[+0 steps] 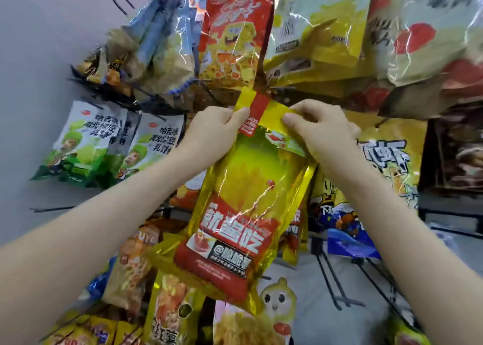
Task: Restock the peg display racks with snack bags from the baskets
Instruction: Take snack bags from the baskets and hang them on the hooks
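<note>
A large yellow and red snack bag (243,198) hangs in the middle of the head view, held by its top edge against the peg display rack (162,104). My left hand (211,130) pinches the top left of the bag beside its red header strip. My right hand (318,127) pinches the top right corner. The bag's top sits just below a red cartoon bag (232,36) on the row above. The peg behind the bag's header is hidden. No basket is in view.
Green and white bags (83,143) hang at left, blue and tan packets (156,44) upper left, yellow bags (318,26) and white and red bags (431,31) upper right. Bare black pegs (52,209) stick out at left. More bags (172,308) hang below.
</note>
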Tool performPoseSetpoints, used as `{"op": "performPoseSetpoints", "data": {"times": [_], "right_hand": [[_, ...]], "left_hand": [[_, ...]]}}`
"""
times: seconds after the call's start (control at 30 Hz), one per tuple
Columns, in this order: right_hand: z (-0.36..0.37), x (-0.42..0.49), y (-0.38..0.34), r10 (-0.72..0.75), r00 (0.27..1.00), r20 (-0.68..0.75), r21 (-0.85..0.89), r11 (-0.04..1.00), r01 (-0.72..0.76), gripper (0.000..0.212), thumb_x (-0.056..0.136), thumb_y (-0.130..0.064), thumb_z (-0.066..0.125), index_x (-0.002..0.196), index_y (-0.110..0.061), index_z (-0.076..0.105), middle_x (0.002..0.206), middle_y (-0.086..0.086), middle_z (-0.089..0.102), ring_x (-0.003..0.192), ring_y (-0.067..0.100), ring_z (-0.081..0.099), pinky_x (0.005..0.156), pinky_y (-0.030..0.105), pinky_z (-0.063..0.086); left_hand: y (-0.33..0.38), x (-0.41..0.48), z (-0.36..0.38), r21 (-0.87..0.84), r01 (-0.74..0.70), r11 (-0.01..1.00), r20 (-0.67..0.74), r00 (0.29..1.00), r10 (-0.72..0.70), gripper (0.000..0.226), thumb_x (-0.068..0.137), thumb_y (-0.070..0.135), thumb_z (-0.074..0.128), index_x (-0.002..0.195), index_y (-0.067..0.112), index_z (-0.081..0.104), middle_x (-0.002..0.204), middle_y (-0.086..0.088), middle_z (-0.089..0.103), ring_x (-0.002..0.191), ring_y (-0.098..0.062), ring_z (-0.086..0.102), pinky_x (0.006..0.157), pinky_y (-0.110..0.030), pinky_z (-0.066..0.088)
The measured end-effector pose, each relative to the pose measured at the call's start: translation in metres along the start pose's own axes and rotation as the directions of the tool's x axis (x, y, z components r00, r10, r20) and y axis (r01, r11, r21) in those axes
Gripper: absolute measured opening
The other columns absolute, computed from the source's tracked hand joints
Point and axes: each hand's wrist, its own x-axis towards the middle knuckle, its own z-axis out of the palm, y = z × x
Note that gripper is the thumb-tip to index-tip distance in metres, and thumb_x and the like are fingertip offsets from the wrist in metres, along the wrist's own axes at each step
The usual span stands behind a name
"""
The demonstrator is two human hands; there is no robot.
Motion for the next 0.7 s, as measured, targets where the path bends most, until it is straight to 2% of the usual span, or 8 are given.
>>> {"op": "performPoseSetpoints", "data": {"times": [0.13, 0.23, 0.3, 0.37, 0.43, 0.5, 0.6, 0.7], "right_hand": [[0.015, 0.016, 0.009, 0.144, 0.989, 0.015, 0.021, 0.989, -0.144, 0.007, 0.084, -0.041, 0.064, 0.079, -0.037, 0.065, 0.095, -0.011, 0.066, 0.108, 0.012, 0.048, 0.093, 0.037, 0.022], [0.021, 0.028, 0.009, 0.158, 0.987, 0.032, 0.008, 0.987, -0.159, 0.007, 0.076, -0.047, 0.064, 0.073, -0.041, 0.064, 0.098, -0.009, 0.065, 0.111, 0.018, 0.052, 0.103, 0.047, 0.031], [0.023, 0.035, 0.008, 0.172, 0.985, 0.034, -0.023, 0.985, -0.171, 0.006, 0.084, -0.039, 0.065, 0.080, -0.039, 0.060, 0.103, -0.007, 0.064, 0.112, 0.019, 0.053, 0.102, 0.049, 0.035], [0.025, 0.040, 0.009, 0.183, 0.982, 0.044, -0.006, 0.983, -0.183, 0.006, 0.084, -0.037, 0.065, 0.085, -0.039, 0.059, 0.106, -0.005, 0.065, 0.110, 0.023, 0.056, 0.100, 0.051, 0.039], [0.026, 0.042, 0.014, 0.188, 0.981, 0.055, 0.022, 0.982, -0.189, 0.008, 0.077, -0.045, 0.065, 0.082, -0.038, 0.062, 0.105, -0.006, 0.067, 0.108, 0.025, 0.058, 0.098, 0.053, 0.042], [0.024, 0.042, 0.018, 0.201, 0.978, 0.050, 0.043, 0.978, -0.203, 0.016, 0.069, -0.052, 0.061, 0.079, -0.040, 0.066, 0.099, -0.009, 0.068, 0.105, 0.025, 0.060, 0.097, 0.054, 0.042], [0.023, 0.043, 0.017, 0.186, 0.981, 0.050, 0.056, 0.980, -0.189, 0.010, 0.069, -0.053, 0.063, 0.075, -0.045, 0.064, 0.099, -0.011, 0.066, 0.108, 0.025, 0.057, 0.097, 0.053, 0.042], [0.025, 0.048, 0.010, 0.177, 0.982, 0.068, -0.011, 0.984, -0.176, 0.009, 0.083, -0.040, 0.067, 0.092, -0.039, 0.065, 0.105, -0.011, 0.059, 0.113, 0.021, 0.049, 0.099, 0.043, 0.035]], "left_hand": [[-0.010, 0.023, 0.015, -0.030, 0.094, 0.995, 0.123, 0.988, -0.090, 0.056, 0.100, 0.043, 0.042, 0.055, 0.016, 0.025, 0.050, 0.000, 0.025, 0.045, -0.015, 0.028, 0.040, -0.027, 0.017], [-0.014, 0.033, 0.022, -0.061, 0.167, 0.984, 0.188, 0.970, -0.153, 0.053, 0.100, 0.044, 0.040, 0.058, 0.015, 0.026, 0.052, 0.000, 0.025, 0.045, -0.016, 0.029, 0.046, -0.029, 0.018], [-0.017, 0.042, 0.029, -0.139, 0.227, 0.964, 0.217, 0.957, -0.194, 0.050, 0.098, 0.046, 0.045, 0.063, 0.012, 0.036, 0.056, -0.004, 0.035, 0.051, -0.021, 0.038, 0.051, -0.030, 0.025], [-0.019, 0.050, 0.033, -0.196, 0.266, 0.944, 0.237, 0.947, -0.217, 0.042, 0.094, 0.051, 0.050, 0.075, 0.013, 0.050, 0.063, -0.007, 0.044, 0.059, -0.026, 0.049, 0.058, -0.031, 0.032], [-0.019, 0.053, 0.035, -0.228, 0.269, 0.936, 0.263, 0.942, -0.207, 0.041, 0.090, 0.054, 0.054, 0.081, 0.015, 0.056, 0.064, -0.010, 0.049, 0.062, -0.034, 0.055, 0.060, -0.031, 0.036], [-0.019, 0.055, 0.037, -0.288, 0.264, 0.921, 0.276, 0.943, -0.184, 0.046, 0.089, 0.055, 0.056, 0.086, 0.009, 0.066, 0.076, -0.019, 0.063, 0.080, -0.041, 0.065, 0.068, -0.037, 0.049], [-0.022, 0.052, 0.037, -0.377, 0.270, 0.886, 0.253, 0.950, -0.182, 0.051, 0.090, 0.049, 0.059, 0.102, 0.001, 0.069, 0.100, -0.025, 0.068, 0.091, -0.039, 0.067, 0.085, -0.054, 0.053], [-0.027, 0.048, 0.040, -0.426, 0.265, 0.865, 0.224, 0.957, -0.184, 0.040, 0.092, 0.040, 0.059, 0.096, 0.002, 0.071, 0.094, -0.021, 0.071, 0.089, -0.036, 0.068, 0.085, -0.053, 0.053]]}}
